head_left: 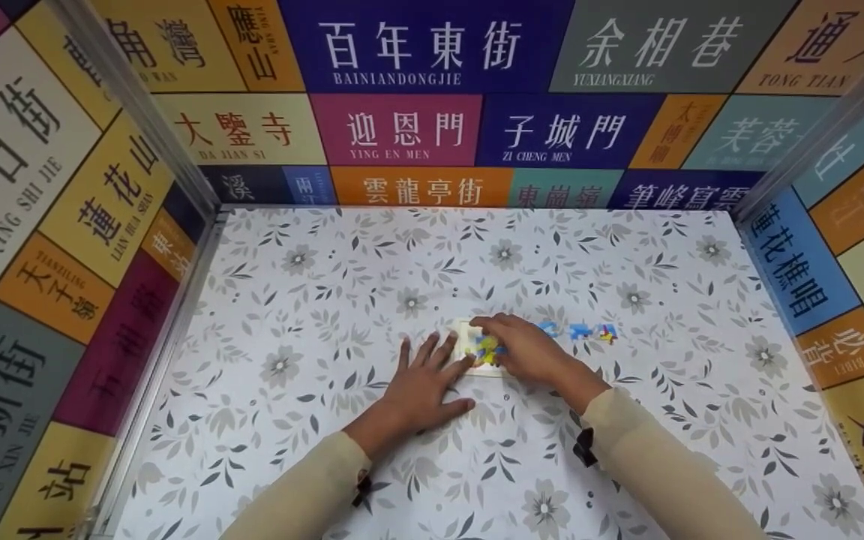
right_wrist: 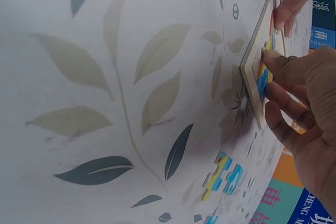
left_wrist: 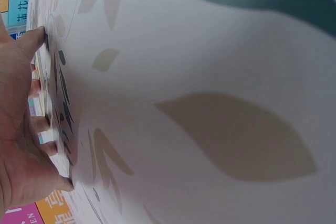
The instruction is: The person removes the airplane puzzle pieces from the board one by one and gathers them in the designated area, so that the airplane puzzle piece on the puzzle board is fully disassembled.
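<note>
A small wooden jigsaw tray (head_left: 488,372) lies on the table between the two hands, with blue and yellow puzzle pieces (head_left: 489,358) inside it. My right hand (head_left: 526,349) bends over the tray's right side. In the right wrist view its thumb and forefinger pinch a blue-and-yellow puzzle piece (right_wrist: 263,80) low at the tray, partly covered by the fingers. My left hand (head_left: 418,390) lies spread at the tray's left side, palm down, and a fingertip touches the pieces near the lower left edge.
Several loose puzzle pieces (head_left: 580,331) lie in a row to the right of the tray, partly behind the right hand. A floral cloth (head_left: 327,300) covers the table. Printed panels (head_left: 409,127) with street names wall in the back and both sides.
</note>
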Available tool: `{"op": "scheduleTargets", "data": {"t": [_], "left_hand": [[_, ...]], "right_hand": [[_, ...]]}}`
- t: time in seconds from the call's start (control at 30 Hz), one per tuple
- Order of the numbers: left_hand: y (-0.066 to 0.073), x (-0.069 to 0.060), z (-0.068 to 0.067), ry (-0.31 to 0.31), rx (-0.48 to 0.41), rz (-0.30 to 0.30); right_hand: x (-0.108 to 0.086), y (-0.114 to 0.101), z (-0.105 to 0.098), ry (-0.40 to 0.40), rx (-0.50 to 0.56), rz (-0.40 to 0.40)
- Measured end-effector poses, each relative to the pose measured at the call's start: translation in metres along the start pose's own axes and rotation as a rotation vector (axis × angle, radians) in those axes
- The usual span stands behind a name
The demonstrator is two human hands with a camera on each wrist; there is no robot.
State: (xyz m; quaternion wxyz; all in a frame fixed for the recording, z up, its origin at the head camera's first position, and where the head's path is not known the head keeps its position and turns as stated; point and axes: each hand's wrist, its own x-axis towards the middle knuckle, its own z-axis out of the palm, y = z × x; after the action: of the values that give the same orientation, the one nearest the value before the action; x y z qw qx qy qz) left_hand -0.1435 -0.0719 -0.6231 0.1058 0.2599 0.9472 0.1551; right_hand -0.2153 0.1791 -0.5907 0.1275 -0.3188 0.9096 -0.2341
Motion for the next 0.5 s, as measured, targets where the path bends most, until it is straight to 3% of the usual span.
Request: {"op": "scheduleTargets", "data": {"t": [0.5], "left_hand": [[-0.0012,0.0009,0.0018,-0.013,-0.003,-0.004]], "right_hand": [[0.0045,-0.005,0.0016,0.023,-0.028,-0.019]]}}
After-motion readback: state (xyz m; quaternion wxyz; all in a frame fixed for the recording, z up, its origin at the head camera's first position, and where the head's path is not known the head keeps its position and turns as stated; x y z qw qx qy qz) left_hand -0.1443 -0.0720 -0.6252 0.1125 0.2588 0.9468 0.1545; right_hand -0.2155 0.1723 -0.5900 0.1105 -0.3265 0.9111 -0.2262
